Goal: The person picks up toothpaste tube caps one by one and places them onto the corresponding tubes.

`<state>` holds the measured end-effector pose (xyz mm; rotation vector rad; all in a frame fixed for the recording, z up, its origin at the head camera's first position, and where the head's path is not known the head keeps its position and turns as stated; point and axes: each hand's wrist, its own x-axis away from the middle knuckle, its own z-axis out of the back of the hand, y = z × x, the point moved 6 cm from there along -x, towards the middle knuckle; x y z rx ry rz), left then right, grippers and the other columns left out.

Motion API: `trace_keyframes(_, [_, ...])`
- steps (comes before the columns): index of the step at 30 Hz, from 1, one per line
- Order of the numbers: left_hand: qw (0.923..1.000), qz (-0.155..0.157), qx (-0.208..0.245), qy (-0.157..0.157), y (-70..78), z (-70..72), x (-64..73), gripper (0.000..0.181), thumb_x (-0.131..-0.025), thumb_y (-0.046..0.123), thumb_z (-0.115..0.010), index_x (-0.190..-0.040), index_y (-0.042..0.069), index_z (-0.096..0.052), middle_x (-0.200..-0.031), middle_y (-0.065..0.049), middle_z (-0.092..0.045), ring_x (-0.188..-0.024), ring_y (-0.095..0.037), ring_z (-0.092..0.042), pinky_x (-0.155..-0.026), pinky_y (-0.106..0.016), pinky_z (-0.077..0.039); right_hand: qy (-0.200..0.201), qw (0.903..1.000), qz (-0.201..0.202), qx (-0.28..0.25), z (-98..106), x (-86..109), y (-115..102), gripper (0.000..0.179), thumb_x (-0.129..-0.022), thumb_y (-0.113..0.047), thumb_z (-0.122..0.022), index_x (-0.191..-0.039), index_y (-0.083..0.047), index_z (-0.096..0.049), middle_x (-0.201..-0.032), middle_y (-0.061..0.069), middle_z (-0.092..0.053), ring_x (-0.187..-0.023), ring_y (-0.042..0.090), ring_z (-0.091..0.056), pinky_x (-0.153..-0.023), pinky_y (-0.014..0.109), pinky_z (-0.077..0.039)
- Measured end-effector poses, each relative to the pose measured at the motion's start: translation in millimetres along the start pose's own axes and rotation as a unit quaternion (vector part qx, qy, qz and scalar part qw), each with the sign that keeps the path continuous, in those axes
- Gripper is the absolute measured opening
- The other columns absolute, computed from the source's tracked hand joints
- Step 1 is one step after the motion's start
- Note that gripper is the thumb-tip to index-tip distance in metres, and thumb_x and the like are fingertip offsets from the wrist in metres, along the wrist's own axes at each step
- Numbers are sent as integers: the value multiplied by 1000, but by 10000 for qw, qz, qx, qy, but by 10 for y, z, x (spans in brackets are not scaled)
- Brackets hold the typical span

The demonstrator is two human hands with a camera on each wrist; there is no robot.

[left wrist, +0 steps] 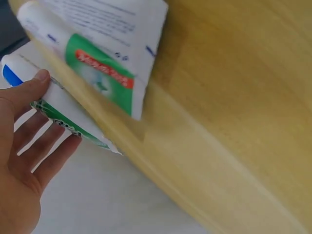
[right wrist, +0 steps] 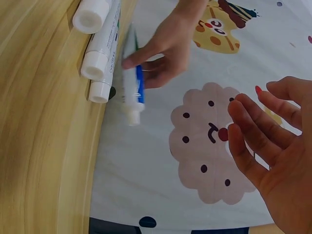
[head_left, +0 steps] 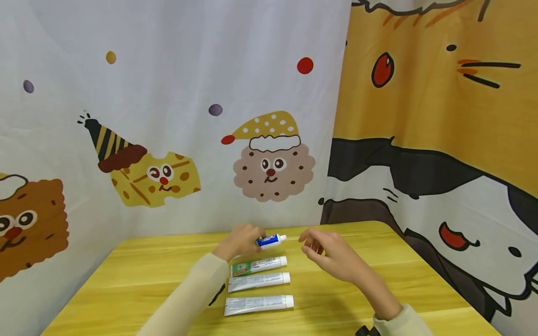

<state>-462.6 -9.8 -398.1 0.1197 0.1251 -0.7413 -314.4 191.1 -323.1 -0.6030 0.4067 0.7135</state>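
My left hand (head_left: pixel 244 241) grips a blue and white toothpaste tube (head_left: pixel 270 241) at the back of the table, thumb on one side and fingers on the other. In the left wrist view this tube (left wrist: pixel 73 105) also shows green along its side. Just in front lies a toothpaste tube with a green end (head_left: pixel 258 265). Two white, printed tubes follow toward me, a middle one (head_left: pixel 259 282) and a near one (head_left: pixel 258 304), all caps pointing right. Right of the held tube, my right hand (head_left: pixel 329 252) hovers with loosely bent fingers and holds nothing.
The wood-grain table (head_left: pixel 357 298) ends at a back edge close behind the left hand. A white curtain (head_left: pixel 168 93) with cartoon prints hangs behind it. To the right hangs a yellow, black and white cat-print cloth (head_left: pixel 441 163).
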Motion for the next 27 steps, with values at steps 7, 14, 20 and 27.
trace_keyframes(7, [9987,303,-148,-390,-59,-168,-5,40,-86,29,-84,-121,15,-74,-116,0,-76,-106,-20,-71,-93,-39,-57,-89,9999,-44,-53,-40,-6,-19,12,-100,-14,-64,-110,-21,-65,-87,-13,-69,-69,-2,-59,-61,21,-52])
trace_keyframes(14, [9981,435,-76,-419,-78,-220,52,40,-86,29,-85,-121,15,-75,-117,0,-76,-105,-20,-71,-93,-39,-57,-244,9996,-101,-142,-119,-12,-50,11,-101,-15,-64,-110,-21,-66,-87,-13,-69,-70,-3,-59,-65,21,-54])
trace_keyframes(20, [9984,407,-152,-353,-80,-226,53,41,-84,31,-86,-120,16,-75,-114,1,-77,-102,-18,-71,-91,-38,-58,-322,9993,-194,-53,-127,-9,-47,10,-102,-16,-63,-110,-22,-67,-88,-13,-70,-72,-3,-59,-67,21,-54])
trace_keyframes(27, [9989,404,28,-215,-48,-182,0,47,-86,39,-83,-125,14,-73,-123,-3,-75,-111,-24,-71,-97,-42,-56,-328,9991,-269,85,-85,23,-16,12,-102,-16,-63,-112,-21,-67,-87,-13,-69,-74,-4,-60,-67,21,-54])
